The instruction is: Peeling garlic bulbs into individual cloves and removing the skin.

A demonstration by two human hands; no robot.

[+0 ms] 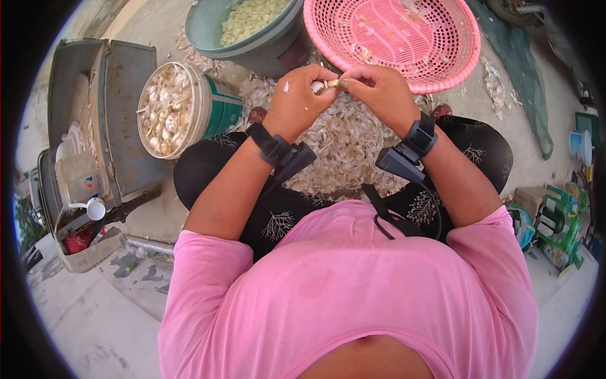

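My left hand (pixel 298 101) and my right hand (pixel 380 95) meet in front of me, over a heap of papery garlic skins (pixel 344 148) between my knees. Both are closed in a pinch on a small piece of garlic (pixel 332 83) with a short brownish stalk. The left fingers grip the pale end, while the right thumb and forefinger hold the stalk end. My fingers partly cover the garlic. To the left, a white and green bucket (pixel 222 107) is full of unpeeled garlic bulbs (pixel 167 123).
Beyond my hands stand a grey-green tub (pixel 268 55) of peeled cloves (pixel 252 20) and a pink mesh basket (pixel 394 35) with scraps of skin. A metal box (pixel 129 120) is at the left. Green netting (pixel 527 82) lies on the right, above green packages (pixel 558 218).
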